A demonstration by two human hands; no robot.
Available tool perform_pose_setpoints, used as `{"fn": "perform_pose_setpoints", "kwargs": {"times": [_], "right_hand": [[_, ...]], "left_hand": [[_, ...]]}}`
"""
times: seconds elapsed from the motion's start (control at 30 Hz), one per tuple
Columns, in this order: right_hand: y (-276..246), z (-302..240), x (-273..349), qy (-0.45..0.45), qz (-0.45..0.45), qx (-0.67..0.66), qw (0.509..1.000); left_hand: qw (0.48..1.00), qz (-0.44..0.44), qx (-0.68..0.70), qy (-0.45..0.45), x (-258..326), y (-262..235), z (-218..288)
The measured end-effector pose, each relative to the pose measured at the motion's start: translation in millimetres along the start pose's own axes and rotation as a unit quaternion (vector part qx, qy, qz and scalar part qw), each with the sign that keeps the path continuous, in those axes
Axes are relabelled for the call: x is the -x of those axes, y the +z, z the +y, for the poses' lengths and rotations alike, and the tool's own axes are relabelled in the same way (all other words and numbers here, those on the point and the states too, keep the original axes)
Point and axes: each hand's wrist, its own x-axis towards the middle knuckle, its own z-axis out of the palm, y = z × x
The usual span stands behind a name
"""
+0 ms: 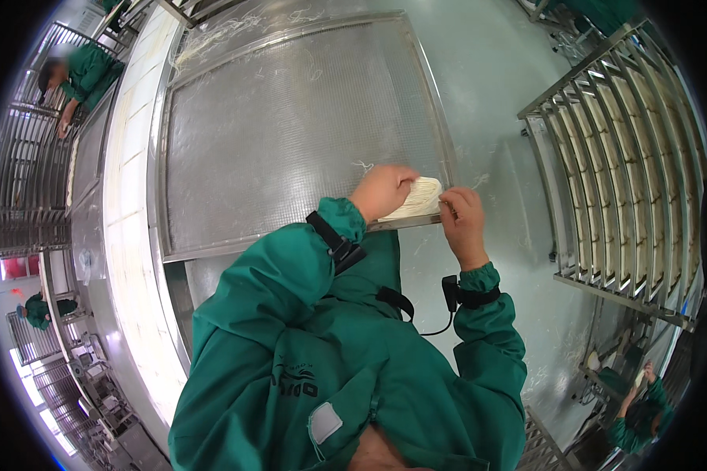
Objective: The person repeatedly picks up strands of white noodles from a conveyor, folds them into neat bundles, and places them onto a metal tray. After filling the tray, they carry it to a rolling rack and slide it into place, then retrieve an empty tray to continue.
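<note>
A flat bundle of pale, thin noodles lies at the near right corner of a large metal mesh tray. My left hand is closed at the bundle's left side, its thumb and fingers bent onto the noodles. Close against the bundle's right edge, beside the tray's rim, my right hand has its fingertips pinched together. What sits between those fingertips is too small to make out. A few loose noodle strands lie on the mesh just beyond my left hand.
Left of the tray runs a long white belt strewn with flour. To the right stands a metal rack of trays filled with noodles. A co-worker in green works at the upper left, another at the lower right.
</note>
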Motion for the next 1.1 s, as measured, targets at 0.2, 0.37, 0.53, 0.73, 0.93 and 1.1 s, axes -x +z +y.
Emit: {"fn": "perform_pose_setpoints", "kwargs": {"times": [0.2,0.37,0.53,0.73,0.93,1.1], "right_hand": [[17,11,-16,-0.073,-0.076,0.188,0.976],[13,35,-18,-0.055,-0.134,0.063,0.987],[17,41,-7,0.023,-0.061,0.061,0.996],[22,48,-6,0.223,-0.043,-0.053,0.972],[26,59,-1,0.201,-0.048,0.052,0.977],[23,68,1,0.196,-0.055,0.068,0.977]], "left_hand": [[0.953,0.159,-0.235,0.11,22,7,-39],[0.955,0.182,-0.201,0.117,34,0,-40],[0.94,0.278,-0.183,0.076,94,-89,-82],[0.838,0.488,-0.113,-0.218,288,-266,-188],[0.623,0.491,-0.399,-0.46,405,-430,-293],[0.622,0.441,-0.248,-0.598,391,-510,-342]]}}
